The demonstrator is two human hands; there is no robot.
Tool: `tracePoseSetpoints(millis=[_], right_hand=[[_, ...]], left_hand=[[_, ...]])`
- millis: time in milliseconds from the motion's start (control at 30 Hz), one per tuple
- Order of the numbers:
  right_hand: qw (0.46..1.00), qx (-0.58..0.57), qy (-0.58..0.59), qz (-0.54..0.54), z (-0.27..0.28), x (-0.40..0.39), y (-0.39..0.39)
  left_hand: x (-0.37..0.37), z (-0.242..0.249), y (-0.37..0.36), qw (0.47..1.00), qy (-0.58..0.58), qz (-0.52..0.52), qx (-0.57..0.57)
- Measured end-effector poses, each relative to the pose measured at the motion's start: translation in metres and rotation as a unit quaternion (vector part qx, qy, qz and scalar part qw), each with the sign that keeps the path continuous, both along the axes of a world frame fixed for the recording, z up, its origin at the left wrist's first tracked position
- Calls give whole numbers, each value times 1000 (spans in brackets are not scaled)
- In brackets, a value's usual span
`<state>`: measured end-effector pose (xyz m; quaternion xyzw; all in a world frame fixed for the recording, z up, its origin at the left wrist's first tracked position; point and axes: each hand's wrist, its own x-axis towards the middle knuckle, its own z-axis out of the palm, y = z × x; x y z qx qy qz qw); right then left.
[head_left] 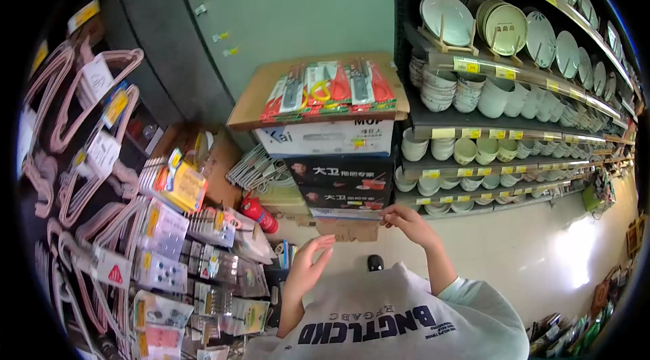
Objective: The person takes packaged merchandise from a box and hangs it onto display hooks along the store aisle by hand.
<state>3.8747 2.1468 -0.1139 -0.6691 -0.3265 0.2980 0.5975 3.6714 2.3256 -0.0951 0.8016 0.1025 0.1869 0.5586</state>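
Observation:
Both hands are raised in front of my shirt, apart from each other. My left hand has its fingers stretched out, with nothing in it. My right hand has bent fingers near the lower edge of the box stack; whether anything small is between the fingertips cannot be made out. Beyond them stand stacked boxes, two black ones beneath a white one. On top, an open carton holds packaged scissors on red and green cards, some with yellow or red handles.
Shelves of bowls and plates line the right side. At left hang pink hangers and packaged goods. A red fire extinguisher stands left of the boxes. A black shoe shows on the floor.

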Motion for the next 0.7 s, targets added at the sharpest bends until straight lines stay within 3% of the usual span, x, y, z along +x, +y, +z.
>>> tracePoseSetpoints(millis=[33, 133, 233, 400, 467, 700], right_hand=[[1000, 0, -1, -3, 3, 17, 0], [998, 18, 48, -31, 1, 67, 6], [996, -12, 82, -23, -4, 105, 17], [989, 59, 130, -25, -2, 134, 49], [992, 99, 80, -10, 10, 147, 58], [985, 138, 90, -55, 30, 196, 106]], left_hand=[[23, 5, 2, 1000, -1, -3, 0], [81, 16, 6, 990, 0, -14, 143], [117, 23, 6, 996, 5, -31, 84], [164, 1, 20, 994, 39, -56, 87], [185, 4, 30, 995, 43, -61, 64], [270, 13, 84, 995, 11, -91, 48]])
